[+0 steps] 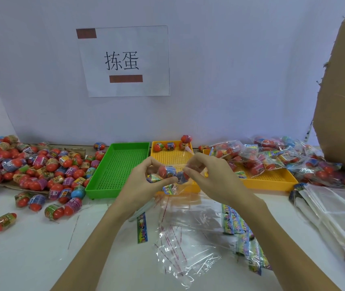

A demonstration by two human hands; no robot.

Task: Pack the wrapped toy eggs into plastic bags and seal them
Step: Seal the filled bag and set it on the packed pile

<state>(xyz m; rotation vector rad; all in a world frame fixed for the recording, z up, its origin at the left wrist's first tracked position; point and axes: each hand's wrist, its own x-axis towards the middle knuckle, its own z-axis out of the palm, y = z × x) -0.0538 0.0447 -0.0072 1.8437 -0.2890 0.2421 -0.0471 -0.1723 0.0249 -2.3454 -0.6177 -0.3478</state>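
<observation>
Above the near edge of the yellow tray (190,189), a clear bag (172,186) of eggs (166,171) is gripped by the left hand (146,181); its top is pinched by the right hand (209,175).

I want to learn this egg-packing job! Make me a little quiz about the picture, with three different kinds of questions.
1. True or false: the green tray is full of eggs.
2. What is the left hand holding? A) a clear bag with eggs in it B) a sheet of paper C) a cardboard box
3. Fill in: the packed bags are heaped on the ____ side of the table.

Key
1. False: no eggs show in it.
2. A: the right hand pinches the same bag.
3. Right: the pile of loose eggs lies on the left.
</observation>
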